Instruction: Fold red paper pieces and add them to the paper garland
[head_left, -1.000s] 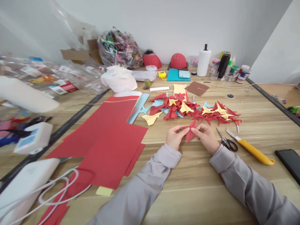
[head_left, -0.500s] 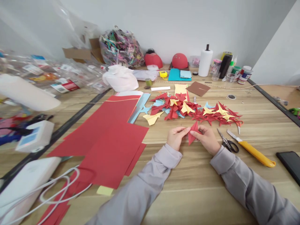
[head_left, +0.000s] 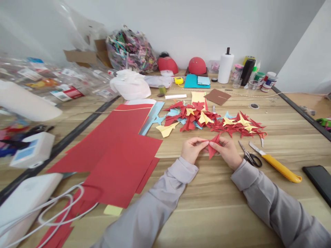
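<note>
A small piece of folded red paper, pointed at top and bottom, is held just above the wooden table between my two hands. My left hand pinches its left edge between thumb and fingers. From the other side my right hand grips it, the thumb lying across its front face. Beyond my hands lies a heap of folded paper pieces in red, yellow and light blue, with more red and yellow folded pieces to its right.
Right of my hands lie black-handled scissors, a yellow-handled utility knife and a black phone. Red paper sheets cover the left. White cables lie at front left. A white bottle stands at the back.
The whole view has shifted slightly, so things appear a little further left. Both hands keep hold of the folded red paper, with hardly any change in their grip.
</note>
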`<state>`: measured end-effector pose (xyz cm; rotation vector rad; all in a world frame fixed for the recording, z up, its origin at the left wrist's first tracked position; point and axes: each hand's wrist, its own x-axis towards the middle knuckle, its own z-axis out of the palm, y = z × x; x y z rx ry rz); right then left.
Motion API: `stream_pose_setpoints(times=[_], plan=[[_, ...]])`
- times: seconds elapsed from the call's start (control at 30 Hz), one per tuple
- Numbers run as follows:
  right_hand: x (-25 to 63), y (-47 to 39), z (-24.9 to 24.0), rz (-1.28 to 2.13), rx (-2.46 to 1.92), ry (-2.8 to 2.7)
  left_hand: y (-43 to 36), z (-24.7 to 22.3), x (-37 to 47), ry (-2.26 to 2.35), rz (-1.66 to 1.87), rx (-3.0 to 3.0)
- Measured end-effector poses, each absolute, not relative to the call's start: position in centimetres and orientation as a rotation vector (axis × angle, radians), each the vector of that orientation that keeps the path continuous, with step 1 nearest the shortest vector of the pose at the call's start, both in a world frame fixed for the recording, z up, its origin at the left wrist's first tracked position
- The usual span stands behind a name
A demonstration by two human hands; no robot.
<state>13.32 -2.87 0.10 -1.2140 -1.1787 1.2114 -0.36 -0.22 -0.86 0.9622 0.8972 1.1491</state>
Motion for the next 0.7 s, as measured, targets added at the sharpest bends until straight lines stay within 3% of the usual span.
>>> stream_pose_setpoints(times=[0.7], plan=[[13.33, -3.02, 0.21, 1.298, -1.209, -1.076, -0.05, -0.19, -0.36, 0.884, 1.111, 0.839]])
